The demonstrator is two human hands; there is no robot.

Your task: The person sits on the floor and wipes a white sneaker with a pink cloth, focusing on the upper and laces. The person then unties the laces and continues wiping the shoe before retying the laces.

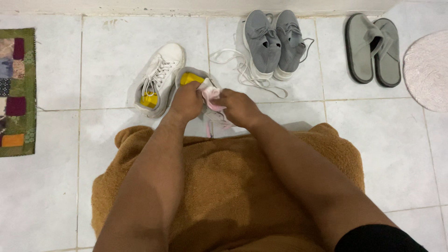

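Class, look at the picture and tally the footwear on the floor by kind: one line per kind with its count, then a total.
White sneakers: 2, one on the tiles, one held by the left hand and right hand
Grey sneakers: 2
Grey slippers: 2
Total: 6

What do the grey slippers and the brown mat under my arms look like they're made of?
Grey slippers: probably felt or a soft knit, matte, no shine, with a darker sole edge. Brown mat: looks like plush fleece or terry, its surface fuzzy and nubbly.
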